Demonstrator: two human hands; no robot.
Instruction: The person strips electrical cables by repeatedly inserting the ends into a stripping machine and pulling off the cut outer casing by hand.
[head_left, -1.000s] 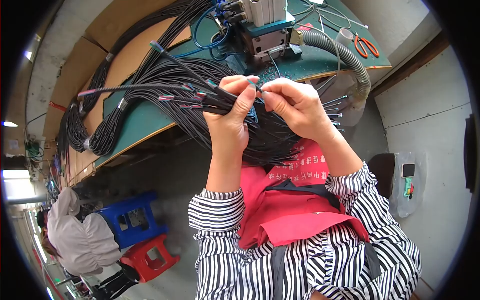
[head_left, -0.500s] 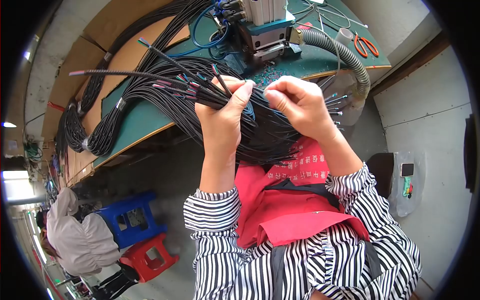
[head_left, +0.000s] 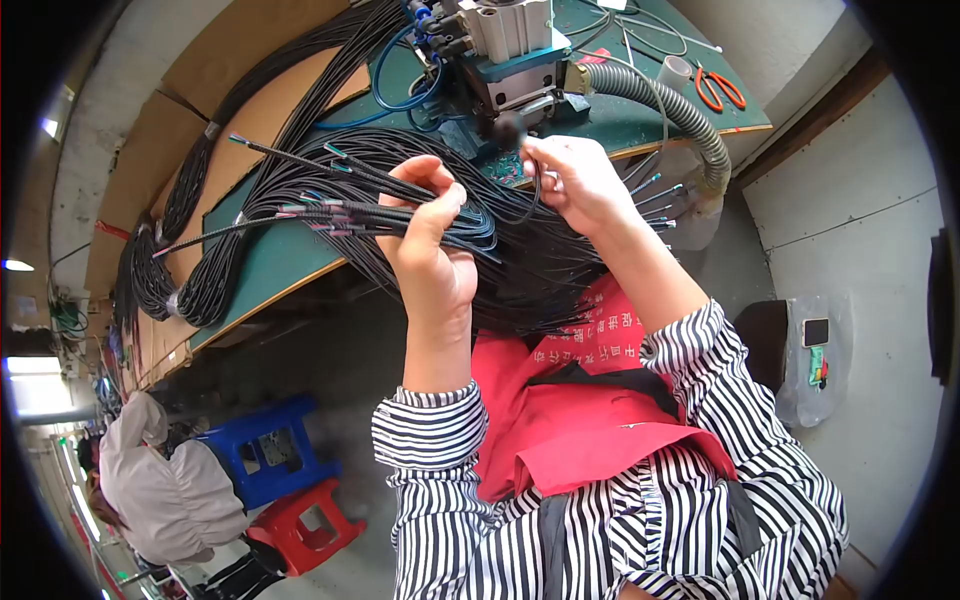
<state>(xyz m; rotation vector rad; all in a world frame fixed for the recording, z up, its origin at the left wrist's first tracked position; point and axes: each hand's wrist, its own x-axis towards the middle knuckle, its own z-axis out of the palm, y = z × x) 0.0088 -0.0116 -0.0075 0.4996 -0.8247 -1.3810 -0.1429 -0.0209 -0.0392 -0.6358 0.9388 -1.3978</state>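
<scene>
My left hand (head_left: 430, 230) is wrapped round a bunch of black cables (head_left: 340, 212) whose coloured wire ends stick out to the left. My right hand (head_left: 575, 180), fingers pinched, holds the end of one black cable (head_left: 537, 190) in front of the machine (head_left: 515, 85). That cable's tip is hard to make out against the dark part of the machine. Below both hands a large bundle of black cables (head_left: 530, 280) hangs over the table edge and my lap. Small coloured scraps (head_left: 505, 168) lie under the machine.
A ribbed grey hose (head_left: 680, 105) curves down from the machine's right side. Orange-handled pliers (head_left: 720, 90) and a tape roll (head_left: 675, 70) lie on the green table (head_left: 270, 270). A blue stool (head_left: 262, 450), a red stool (head_left: 305, 525) and a person in grey (head_left: 165, 480) are at lower left.
My right hand has moved up towards the machine with a cable end, away from my left hand. My left hand has shifted slightly, with the bunch still in it. The view has tilted slightly.
</scene>
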